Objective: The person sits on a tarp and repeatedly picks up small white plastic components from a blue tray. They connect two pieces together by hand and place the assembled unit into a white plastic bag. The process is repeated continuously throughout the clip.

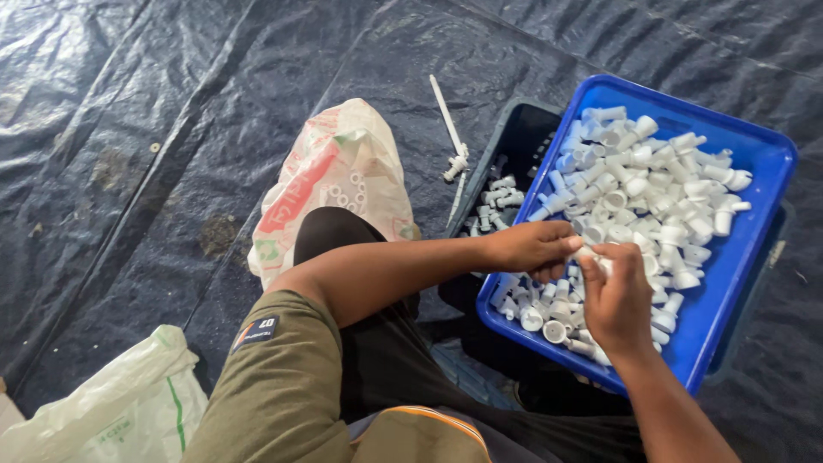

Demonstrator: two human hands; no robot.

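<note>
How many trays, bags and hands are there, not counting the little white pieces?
Blue tray: 1
Dark crate: 1
Woven bags, one printed, one plain: 2
Hands, left hand and right hand: 2
Loose long white part: 1
Total: 7

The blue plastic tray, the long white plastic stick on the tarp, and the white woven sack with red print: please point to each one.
Blue plastic tray [744, 283], head view, on its bare right wall.
Long white plastic stick [446, 111], head view, on its thin shaft.
White woven sack with red print [330, 171], head view, on its bulging middle.
</note>
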